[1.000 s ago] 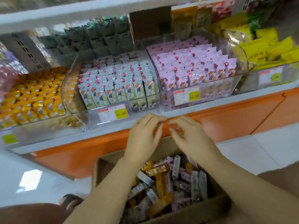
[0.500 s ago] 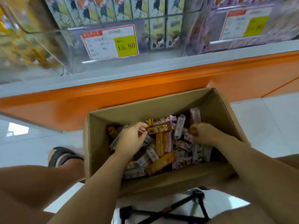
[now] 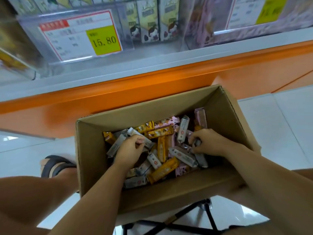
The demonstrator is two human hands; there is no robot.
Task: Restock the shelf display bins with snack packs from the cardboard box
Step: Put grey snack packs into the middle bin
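Note:
An open cardboard box [image 3: 94, 150] sits below me, filled with several loose snack packs [image 3: 162, 146] in grey, orange and pink wrappers. My left hand [image 3: 130, 150] is inside the box at the left, fingers curled around a grey snack pack [image 3: 138, 135]. My right hand [image 3: 209, 143] is inside at the right, closed over grey and pink packs in the pile. Above, clear display bins [image 3: 128, 31] on the shelf hold upright packs behind a price tag [image 3: 81, 34] reading 15.80.
An orange shelf base [image 3: 118, 92] runs just behind the box. My knee and a sandalled foot [image 3: 54, 165] are at the left on the white tiled floor. A black folding stand [image 3: 186, 217] shows under the box.
Both hands dropped from the shelf edge into the box and now dig among the packs. My view tilted down from the bins to the box.

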